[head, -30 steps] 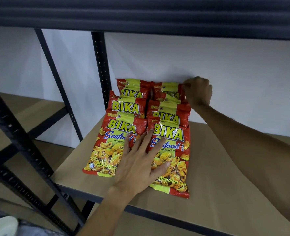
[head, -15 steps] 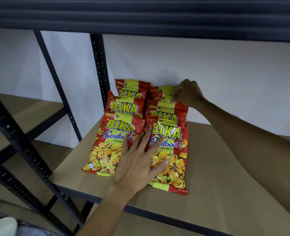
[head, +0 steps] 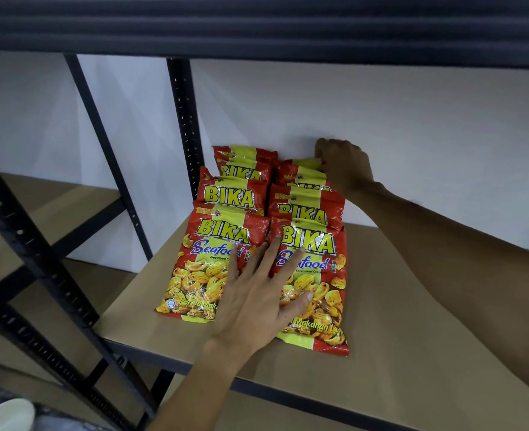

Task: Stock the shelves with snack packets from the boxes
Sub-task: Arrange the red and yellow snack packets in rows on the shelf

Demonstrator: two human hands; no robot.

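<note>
Pale board shelf (head: 412,306) on a black rack (head: 182,119) holds snack packets (head: 226,197) in two overlapping rows. The left hand (head: 257,300) lies flat on the front pair, fingers spread. The right hand (head: 345,166), fingers curled round the back packet (head: 300,168) at its corner, has shifted rightward off its top.

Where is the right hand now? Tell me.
Head view, right side: the right hand is at the back of the tan shelf board by the white wall, gripping the rear right red-and-yellow snack packet.
</note>
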